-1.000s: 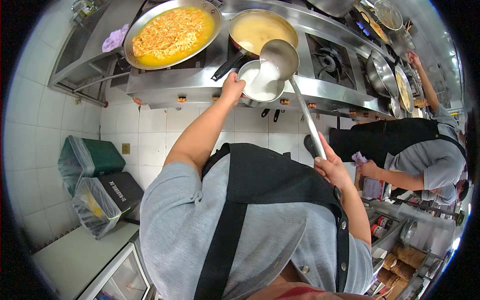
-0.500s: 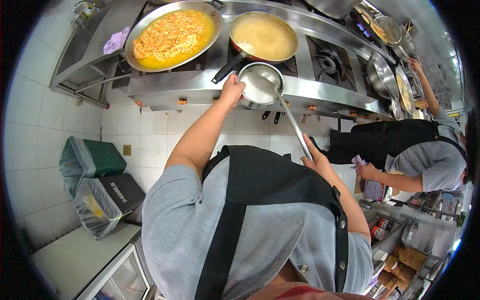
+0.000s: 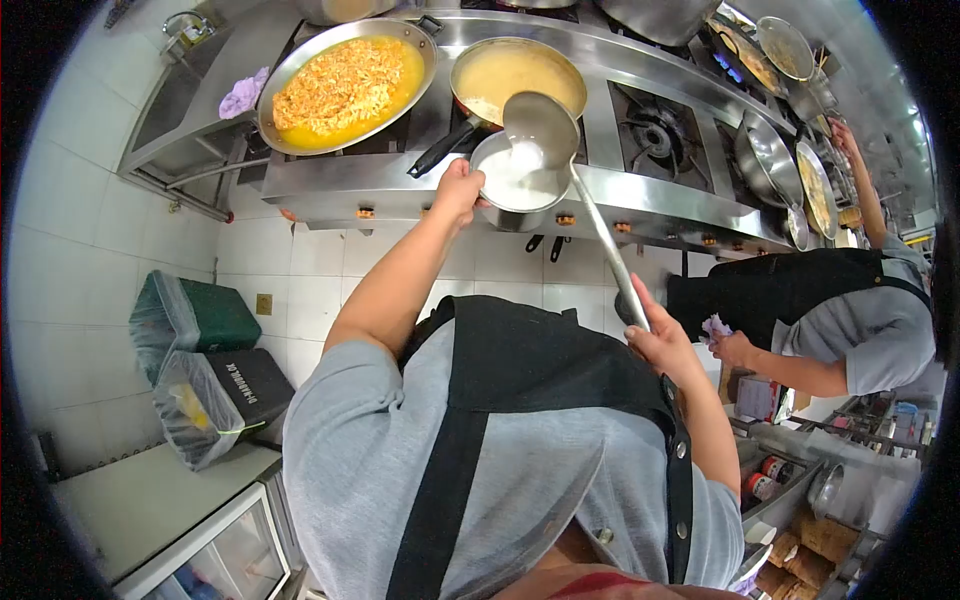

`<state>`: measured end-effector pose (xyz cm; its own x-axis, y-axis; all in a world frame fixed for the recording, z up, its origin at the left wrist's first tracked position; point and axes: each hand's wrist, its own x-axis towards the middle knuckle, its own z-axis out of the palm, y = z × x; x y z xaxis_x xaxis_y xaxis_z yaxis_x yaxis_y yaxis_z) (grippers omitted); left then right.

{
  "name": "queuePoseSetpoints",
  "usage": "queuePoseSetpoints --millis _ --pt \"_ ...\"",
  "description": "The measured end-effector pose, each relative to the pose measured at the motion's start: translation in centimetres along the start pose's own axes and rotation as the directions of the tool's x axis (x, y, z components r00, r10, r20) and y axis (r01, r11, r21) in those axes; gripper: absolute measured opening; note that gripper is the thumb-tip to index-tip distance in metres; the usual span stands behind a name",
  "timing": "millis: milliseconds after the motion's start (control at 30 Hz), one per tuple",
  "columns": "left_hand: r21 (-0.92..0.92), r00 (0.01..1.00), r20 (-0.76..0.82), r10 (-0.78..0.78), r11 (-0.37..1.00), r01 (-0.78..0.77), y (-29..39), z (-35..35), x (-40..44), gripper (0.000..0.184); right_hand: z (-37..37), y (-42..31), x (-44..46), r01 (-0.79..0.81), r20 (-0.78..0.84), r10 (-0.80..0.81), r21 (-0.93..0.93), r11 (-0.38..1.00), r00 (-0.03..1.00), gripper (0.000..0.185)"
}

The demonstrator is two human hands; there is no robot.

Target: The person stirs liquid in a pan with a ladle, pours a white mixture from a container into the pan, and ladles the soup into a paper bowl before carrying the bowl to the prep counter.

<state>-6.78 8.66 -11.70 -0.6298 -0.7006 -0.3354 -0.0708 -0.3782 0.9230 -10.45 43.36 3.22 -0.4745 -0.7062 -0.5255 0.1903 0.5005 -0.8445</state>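
Note:
My left hand (image 3: pixel 460 192) grips the rim of a small metal pot (image 3: pixel 517 224) holding milky white liquid, just in front of the stove. My right hand (image 3: pixel 658 338) is wrapped round the far end of a long-handled ladle (image 3: pixel 606 238). The ladle's bowl is above the pot, tilted; whether liquid runs from it I cannot tell. Behind the pot, a frying pan (image 3: pixel 456 84) of thick pale-yellow liquid sits on the stove, its black handle pointing towards me. To its left stands a wide metal pan (image 3: pixel 431 62) with shredded orange-yellow food in yellow liquid.
A bare burner (image 3: pixel 655 140) lies right of the frying pan. Metal bowls (image 3: pixel 765 155) stand farther along the stove (image 3: pixel 680 215). At right, a co-worker in a black apron (image 3: pixel 770 285) holds a purple cloth (image 3: pixel 716 327). Lined bins (image 3: pixel 195 320) stand at left.
The ladle's bowl has risen from inside the pot and tipped above it. My right hand has moved slightly right and nearer to me. My left hand still holds the pot.

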Motion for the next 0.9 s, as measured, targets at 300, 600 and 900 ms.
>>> queuePoseSetpoints --millis 300,600,900 --pt "-0.038 0.983 0.063 0.17 0.985 -0.168 10.6 2.6 -1.2 0.015 -4.5 0.3 0.4 0.476 -0.038 -0.559 -0.478 0.739 0.829 0.065" --pt "0.085 0.952 -0.103 0.289 0.956 -0.281 15.1 2.7 1.8 0.016 -5.7 -4.4 4.5 0.126 0.209 -0.293 0.573 0.81 0.933 0.061" --pt "-0.16 0.995 -0.054 0.088 0.983 -0.096 17.4 -3.0 6.8 0.016 -6.0 -2.4 19.2 0.416 -0.128 -0.718 -0.74 0.528 0.684 0.062"
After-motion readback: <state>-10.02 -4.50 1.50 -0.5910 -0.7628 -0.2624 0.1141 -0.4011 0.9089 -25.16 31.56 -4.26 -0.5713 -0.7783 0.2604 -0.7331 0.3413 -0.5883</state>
